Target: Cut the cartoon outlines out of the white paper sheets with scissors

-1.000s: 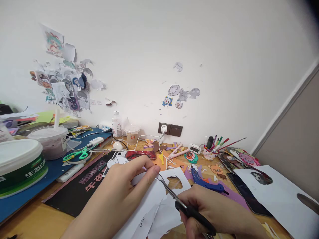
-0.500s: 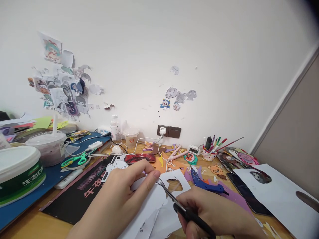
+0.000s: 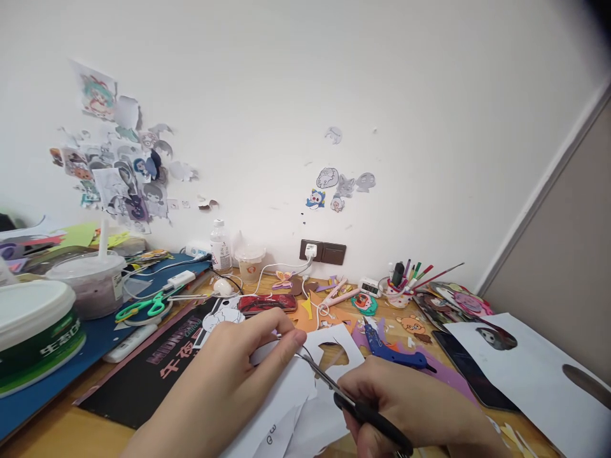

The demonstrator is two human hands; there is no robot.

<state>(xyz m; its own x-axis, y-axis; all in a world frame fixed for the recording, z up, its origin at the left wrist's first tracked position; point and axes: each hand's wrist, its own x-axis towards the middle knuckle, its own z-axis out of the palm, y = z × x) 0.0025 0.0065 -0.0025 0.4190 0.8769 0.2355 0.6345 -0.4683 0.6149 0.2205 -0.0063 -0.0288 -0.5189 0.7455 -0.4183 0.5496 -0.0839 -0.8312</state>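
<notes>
My left hand (image 3: 252, 369) pinches a white sheet of paper (image 3: 277, 407) between thumb and fingers, low in the middle of the head view. Black-handled scissors (image 3: 356, 407) are gripped in my right hand (image 3: 391, 401). Their blades lie at the sheet's edge, just right of my left thumb, and point up and to the left. A small pen drawing shows near the bottom of the sheet. Behind the blades lies another piece of white paper (image 3: 351, 343) with a hole cut in it. My left fingers hide part of the held sheet.
A blue glue gun (image 3: 394, 350) lies beyond my right hand, near a phone (image 3: 470, 375) partly under printed paper (image 3: 534, 375). Green scissors (image 3: 143, 308), a lidded cup (image 3: 90, 286) and a white-lidded tub (image 3: 38, 337) stand left. Pens fill a cup (image 3: 400, 294) at the back.
The scissors have shifted very slightly against the paper, their blades a little more closed. Both hands stay almost in place, and the whole view has moved slightly.
</notes>
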